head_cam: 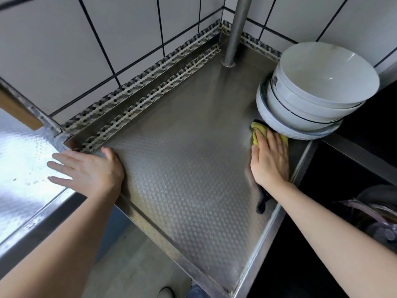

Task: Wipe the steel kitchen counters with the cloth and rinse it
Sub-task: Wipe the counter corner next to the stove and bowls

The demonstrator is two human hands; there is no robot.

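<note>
A textured steel counter (182, 160) fills the middle of the head view. My right hand (269, 159) lies flat on a yellow cloth (256, 131) and presses it onto the counter's right side, right beside the base of the bowl stack. Only the cloth's far end and a sliver on the right show past my fingers. My left hand (86, 171) rests flat with straight fingers at the counter's left edge, reaching onto the shiny steel counter (23, 168) beside it.
A stack of white bowls (315, 93) stands at the counter's back right. A steel post (236, 33) rises from the back corner. White tiled walls (86, 50) close off the back. A dark recess with pot lids (373, 214) lies to the right.
</note>
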